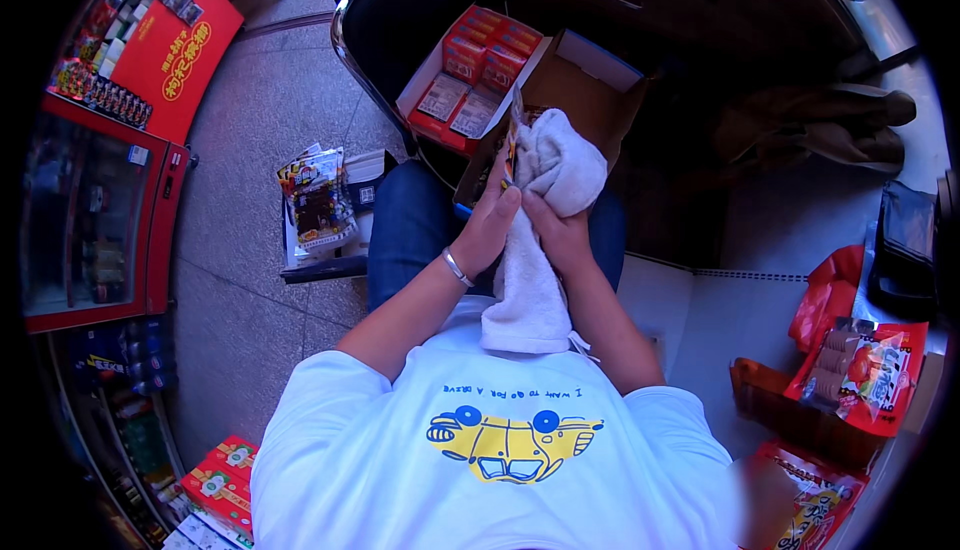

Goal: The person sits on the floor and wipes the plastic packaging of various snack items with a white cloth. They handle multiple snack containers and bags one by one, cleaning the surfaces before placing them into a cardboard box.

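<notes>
My left hand point(487, 224), with a silver bangle at its wrist, grips a shiny printed packet point(512, 146) seen nearly edge-on. In my right hand point(559, 231) is a bunched white towel point(566, 164), pressed against the packet's side. The towel's loose end hangs down towards my shirt. Both hands are above my lap, with the thumbs close together. Just beyond them an open cardboard box point(581, 89) sits partly hidden behind the towel. Beside it is a tray-like carton point(411, 100) of small red boxes point(491, 44); the two nearest show white printed panels.
A black chair with a chrome frame point(341, 32) supports the cartons. Left of my leg, snack packets point(319, 201) lie on an open box point(352, 250). A red-framed glass cabinet point(154, 227) stands at far left. Red snack packages point(862, 377) sit at the right by a wooden edge point(802, 407).
</notes>
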The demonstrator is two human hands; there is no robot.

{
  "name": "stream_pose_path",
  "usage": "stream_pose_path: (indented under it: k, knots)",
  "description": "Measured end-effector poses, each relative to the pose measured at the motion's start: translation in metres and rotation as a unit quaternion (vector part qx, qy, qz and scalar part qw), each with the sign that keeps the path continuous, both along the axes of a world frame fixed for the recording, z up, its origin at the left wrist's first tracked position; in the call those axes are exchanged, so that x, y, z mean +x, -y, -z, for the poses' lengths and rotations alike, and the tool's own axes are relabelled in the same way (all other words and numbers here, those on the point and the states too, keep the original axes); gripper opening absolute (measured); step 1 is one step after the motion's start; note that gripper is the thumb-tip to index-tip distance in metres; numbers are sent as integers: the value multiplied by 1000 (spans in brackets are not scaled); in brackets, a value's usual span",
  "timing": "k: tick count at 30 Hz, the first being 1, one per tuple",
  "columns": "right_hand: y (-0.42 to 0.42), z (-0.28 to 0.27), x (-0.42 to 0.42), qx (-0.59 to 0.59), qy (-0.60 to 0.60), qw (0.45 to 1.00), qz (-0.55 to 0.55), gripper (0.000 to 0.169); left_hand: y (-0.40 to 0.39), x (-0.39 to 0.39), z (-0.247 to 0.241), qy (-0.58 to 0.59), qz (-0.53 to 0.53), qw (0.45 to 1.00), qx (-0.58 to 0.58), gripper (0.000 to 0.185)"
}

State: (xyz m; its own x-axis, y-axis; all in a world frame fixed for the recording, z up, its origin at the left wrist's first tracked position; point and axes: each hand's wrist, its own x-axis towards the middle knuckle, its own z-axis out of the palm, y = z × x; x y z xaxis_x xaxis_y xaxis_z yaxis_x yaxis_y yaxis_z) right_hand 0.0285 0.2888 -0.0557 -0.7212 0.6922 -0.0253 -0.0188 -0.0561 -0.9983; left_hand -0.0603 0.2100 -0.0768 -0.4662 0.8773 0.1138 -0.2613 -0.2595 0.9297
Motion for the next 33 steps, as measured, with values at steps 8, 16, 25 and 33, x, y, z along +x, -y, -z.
stream_pose_path:
  k: [8, 16, 25, 33]
  knots:
    - [-17, 11, 10, 327, 213, 917, -80, 58, 19, -7, -48, 131, 270, 917, -262, 64]
    - [-70, 54, 15, 92, 48, 988, 114, 31, 75, -39, -47, 231, 171, 958, -8, 76]
    - [-58, 31, 24, 111, 34, 980, 162, 32, 183, -182, 31, -277, -369, 729, -505, 82]
    - [-64, 29, 37, 76, -28, 979, 184, 32, 160, -170, 130, -295, -272, 546, -735, 79]
